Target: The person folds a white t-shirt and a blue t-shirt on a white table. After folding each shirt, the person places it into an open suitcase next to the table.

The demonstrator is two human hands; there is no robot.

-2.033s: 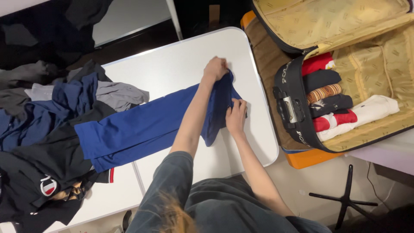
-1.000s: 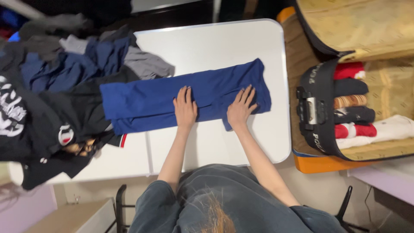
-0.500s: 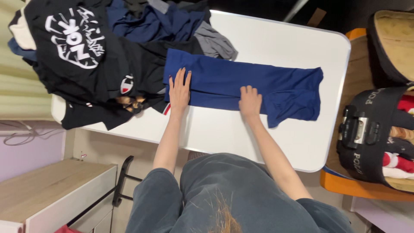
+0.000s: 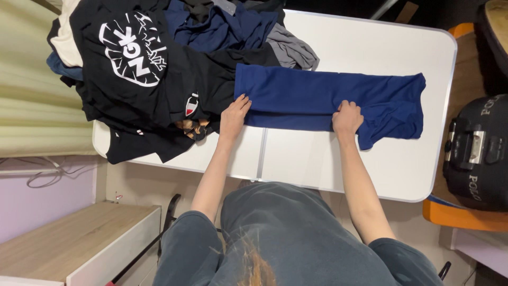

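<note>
Your left hand lies flat and open on the left end of the folded blue garment, which stretches across the white surface; your right hand pinches its near edge.

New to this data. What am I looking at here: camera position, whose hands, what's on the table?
There is no machine: a person works with two bare hands. The one picture comes from a camera worn on the person's head, looking down, so you see their arms from above.

A white table carries a long folded blue garment laid flat. The left hand rests with fingers spread at its left end; the right hand is curled, pinching the cloth along its near edge. To the left lies a pile of dark clothes, topped by a black shirt with a white print. At the right edge sits a black suitcase on an orange seat.
</note>
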